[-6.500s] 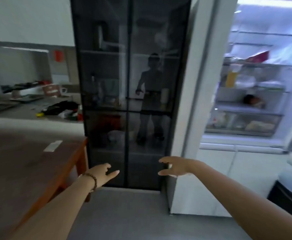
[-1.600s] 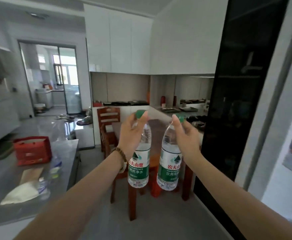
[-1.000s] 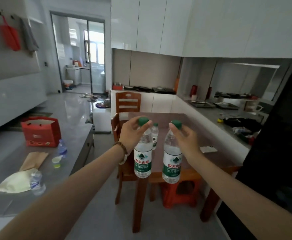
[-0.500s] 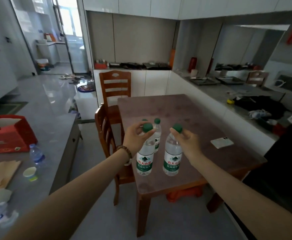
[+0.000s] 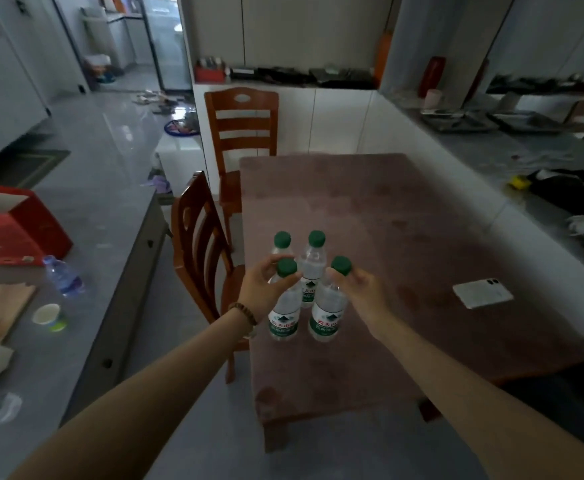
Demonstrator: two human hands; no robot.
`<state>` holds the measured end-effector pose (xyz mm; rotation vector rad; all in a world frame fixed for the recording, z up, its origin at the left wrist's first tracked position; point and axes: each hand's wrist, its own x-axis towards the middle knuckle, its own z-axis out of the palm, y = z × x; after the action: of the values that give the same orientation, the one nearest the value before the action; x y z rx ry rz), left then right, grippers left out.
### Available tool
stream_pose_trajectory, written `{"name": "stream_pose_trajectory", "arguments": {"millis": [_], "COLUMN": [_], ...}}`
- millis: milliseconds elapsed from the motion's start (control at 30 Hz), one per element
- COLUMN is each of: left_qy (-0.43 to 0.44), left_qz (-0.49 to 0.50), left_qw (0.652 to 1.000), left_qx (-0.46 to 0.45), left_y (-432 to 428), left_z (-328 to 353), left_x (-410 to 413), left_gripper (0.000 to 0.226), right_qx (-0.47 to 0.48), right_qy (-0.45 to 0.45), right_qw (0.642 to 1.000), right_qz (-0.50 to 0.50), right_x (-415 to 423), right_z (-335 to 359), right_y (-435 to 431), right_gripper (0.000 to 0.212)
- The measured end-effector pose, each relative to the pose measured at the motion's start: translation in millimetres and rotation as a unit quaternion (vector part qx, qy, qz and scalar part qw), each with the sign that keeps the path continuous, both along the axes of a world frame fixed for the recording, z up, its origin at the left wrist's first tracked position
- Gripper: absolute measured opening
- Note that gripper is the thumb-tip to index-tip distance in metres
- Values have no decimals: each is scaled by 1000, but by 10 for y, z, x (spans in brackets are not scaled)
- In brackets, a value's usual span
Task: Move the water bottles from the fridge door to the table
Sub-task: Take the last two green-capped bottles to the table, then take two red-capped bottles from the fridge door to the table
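Observation:
Several clear water bottles with green caps and green labels stand near the left edge of the brown table (image 5: pixel 370 209). My left hand (image 5: pixel 261 289) grips the neck of the front left bottle (image 5: pixel 283 317), whose base rests on the table. My right hand (image 5: pixel 359 289) holds the front right bottle (image 5: pixel 325 317) just under its cap, also standing on the table. Right behind them are two more bottles, a back left bottle (image 5: pixel 281 242) and a back right bottle (image 5: pixel 313 268). The fridge is out of view.
A white phone (image 5: pixel 482 293) lies on the table's right side. Two wooden chairs (image 5: pixel 200 244) stand at the left and far left. A grey counter (image 5: pixel 86 306) on the left carries a red bag (image 5: pixel 9 226), a small bottle and a cup. A cluttered worktop runs along the right.
I have moved closer to the table and lowered both bottles; they now stand on the tabletop in front of the two bottles behind, with my hands still on their necks.

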<state>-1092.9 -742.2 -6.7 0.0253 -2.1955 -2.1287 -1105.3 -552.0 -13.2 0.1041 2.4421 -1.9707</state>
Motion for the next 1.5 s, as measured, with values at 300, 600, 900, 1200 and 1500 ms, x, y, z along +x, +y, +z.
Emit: {"name": "stream_pose_trajectory", "arguments": {"millis": [300,600,900,1200,1500], "left_qy": [-16,-3,-35,-47,-144], "left_qz": [20,5,9,30,-10], "left_qw": [1000,999,999,994,940], "left_qx": [-16,-42,-32,-93,-309], "left_y": [61,50,39,66,-102], "left_z": [-108,-49,-71,-206,-194], "left_x": [-131,-196,-192,-185,12], "left_gripper": [30,31,34,25,81], "right_qx": [-17,-42,-36,-39,145], "right_qy": [-7,-11,-4,6,-23], "right_qw": [998,997,995,996,983], "right_qz": [61,70,90,76,112], "right_x": [-290,-359,-409,-360,-205], "right_z": [-297,-321,-356,-368,-160], "right_y": [-46,-102,-98,-117,70], "right_gripper": [31,21,28,37,78]}}
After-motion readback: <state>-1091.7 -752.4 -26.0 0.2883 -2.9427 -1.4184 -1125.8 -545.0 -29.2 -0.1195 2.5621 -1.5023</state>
